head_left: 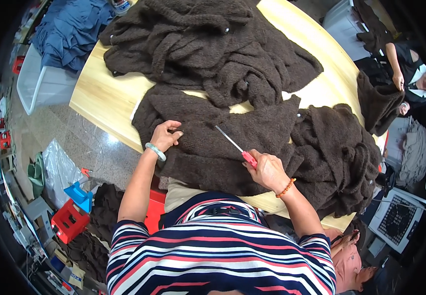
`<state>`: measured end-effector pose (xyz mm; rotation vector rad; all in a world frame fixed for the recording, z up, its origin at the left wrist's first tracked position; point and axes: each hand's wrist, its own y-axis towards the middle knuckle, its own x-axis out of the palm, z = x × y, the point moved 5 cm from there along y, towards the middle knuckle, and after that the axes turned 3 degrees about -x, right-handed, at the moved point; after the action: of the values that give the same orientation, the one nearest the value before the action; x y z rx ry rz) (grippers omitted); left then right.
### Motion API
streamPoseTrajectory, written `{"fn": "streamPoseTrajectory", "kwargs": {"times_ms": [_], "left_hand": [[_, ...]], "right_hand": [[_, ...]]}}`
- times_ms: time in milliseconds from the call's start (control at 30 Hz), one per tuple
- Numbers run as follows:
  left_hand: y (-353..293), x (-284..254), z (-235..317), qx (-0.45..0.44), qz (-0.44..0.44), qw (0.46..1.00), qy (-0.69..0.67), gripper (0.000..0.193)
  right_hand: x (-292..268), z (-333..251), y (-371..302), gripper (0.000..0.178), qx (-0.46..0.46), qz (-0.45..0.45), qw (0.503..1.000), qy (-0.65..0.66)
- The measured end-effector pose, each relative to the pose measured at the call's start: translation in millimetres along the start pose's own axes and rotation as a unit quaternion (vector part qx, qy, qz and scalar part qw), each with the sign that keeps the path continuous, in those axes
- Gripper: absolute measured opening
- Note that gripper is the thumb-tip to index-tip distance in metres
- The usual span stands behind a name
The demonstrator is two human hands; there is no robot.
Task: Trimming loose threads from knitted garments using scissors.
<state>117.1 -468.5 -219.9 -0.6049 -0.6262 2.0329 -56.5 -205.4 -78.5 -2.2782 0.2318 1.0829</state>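
Observation:
A dark brown fleecy garment piece [198, 123] lies spread over the near part of the wooden table. My left hand [165, 136] rests at its left side, fingers loosely bent and a gap between thumb and forefinger; nothing shows in it. My right hand [270, 173] is closed round the red handle of a slim tool [230, 138] with a long, thin metal blade. The blade points up and left over the middle of the cloth. Whether its tip touches the cloth I cannot tell.
More brown fleecy garments [188, 44] are heaped at the table's far side, and another pile [340, 157] lies at right. Blue cloth [73, 34] fills a plastic bin at far left. A red crate [69, 222] stands on the floor. At right, a co-worker's hand [398, 80] holds brown cloth.

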Motion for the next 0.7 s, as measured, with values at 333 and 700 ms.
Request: {"fn": "streamPoseTrajectory", "kwargs": {"times_ms": [333,700], "left_hand": [[-15,15,14,0.166,0.039,0.983,0.073,0.018],[-17,10,2,0.134,0.031,0.99,0.024,0.017]], "right_hand": [[15,-48,19,0.021,-0.092,-0.034,0.993,-0.067],[21,-61,25,0.024,-0.108,-0.057,0.989,-0.081]]}}
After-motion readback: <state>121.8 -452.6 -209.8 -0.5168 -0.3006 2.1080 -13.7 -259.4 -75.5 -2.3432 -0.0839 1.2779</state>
